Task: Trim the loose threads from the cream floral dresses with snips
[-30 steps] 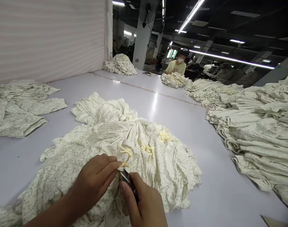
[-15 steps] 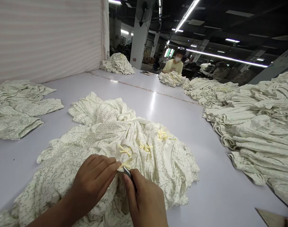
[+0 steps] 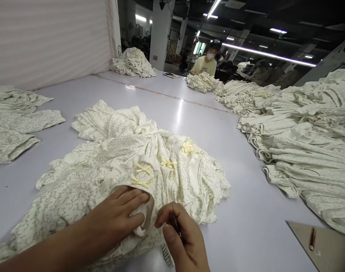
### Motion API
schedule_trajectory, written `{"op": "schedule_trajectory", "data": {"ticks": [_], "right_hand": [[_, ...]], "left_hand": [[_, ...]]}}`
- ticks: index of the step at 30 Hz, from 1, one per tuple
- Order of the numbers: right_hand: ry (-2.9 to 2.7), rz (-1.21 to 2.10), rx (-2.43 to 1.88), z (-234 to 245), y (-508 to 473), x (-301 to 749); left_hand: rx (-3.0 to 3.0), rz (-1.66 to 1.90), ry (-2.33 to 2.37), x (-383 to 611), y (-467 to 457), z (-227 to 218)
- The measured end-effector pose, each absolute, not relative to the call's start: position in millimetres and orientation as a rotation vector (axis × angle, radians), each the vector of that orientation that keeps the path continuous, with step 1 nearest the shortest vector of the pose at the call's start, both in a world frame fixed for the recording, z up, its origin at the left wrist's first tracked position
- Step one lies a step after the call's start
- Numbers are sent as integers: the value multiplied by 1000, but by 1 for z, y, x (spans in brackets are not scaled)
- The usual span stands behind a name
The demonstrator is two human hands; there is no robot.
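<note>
A cream floral garment (image 3: 127, 151) lies spread on the pale table (image 3: 246, 226) before me, with small yellow bows (image 3: 141, 181) sewn along its front. My left hand (image 3: 118, 215) lies on the fabric just below the bows, fingers curled over a fold of cloth. My right hand (image 3: 184, 241) is closed on a small dark thread snipper (image 3: 175, 224), beside the garment's near edge and a little right of my left hand.
Stacks of similar garments (image 3: 302, 132) line the table's right side; more lie at the left (image 3: 14, 121) and far back (image 3: 133, 62). A person in a yellow top (image 3: 203, 64) works at the far end. A grey board with a small brown tool (image 3: 312, 238) sits at lower right.
My right hand pulled the snipper back from the yellow bow toward me. My left hand let go of the bow and settled lower on the cloth. The view tipped downward.
</note>
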State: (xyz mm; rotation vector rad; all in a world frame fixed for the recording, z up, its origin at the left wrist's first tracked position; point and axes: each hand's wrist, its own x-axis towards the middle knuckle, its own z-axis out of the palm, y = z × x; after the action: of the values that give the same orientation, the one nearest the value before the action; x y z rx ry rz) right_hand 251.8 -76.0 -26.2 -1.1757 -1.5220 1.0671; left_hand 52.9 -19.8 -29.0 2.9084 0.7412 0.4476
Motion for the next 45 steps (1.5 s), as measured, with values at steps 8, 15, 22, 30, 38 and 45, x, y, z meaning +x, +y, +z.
{"op": "schedule_trajectory", "data": {"ticks": [8, 15, 22, 30, 38, 45], "right_hand": [[-1726, 1012, -1355, -32, -79, 244], [-1951, 567, -1219, -30, -75, 255], [-1970, 541, -1127, -56, -87, 242], [-1503, 997, -1169, -26, -77, 239], [-1810, 800, -1200, -40, -75, 229], [-2093, 386, -1135, -58, -77, 242]], "left_hand": [[2709, 752, 704, 39, -12, -1], [2762, 400, 983, 37, -11, 7], [2471, 1311, 1050, 56, -24, -23], [2464, 1372, 925, 54, -31, -29], [2303, 1486, 975, 57, -35, -34], [2690, 930, 1166, 49, -13, -38]]}}
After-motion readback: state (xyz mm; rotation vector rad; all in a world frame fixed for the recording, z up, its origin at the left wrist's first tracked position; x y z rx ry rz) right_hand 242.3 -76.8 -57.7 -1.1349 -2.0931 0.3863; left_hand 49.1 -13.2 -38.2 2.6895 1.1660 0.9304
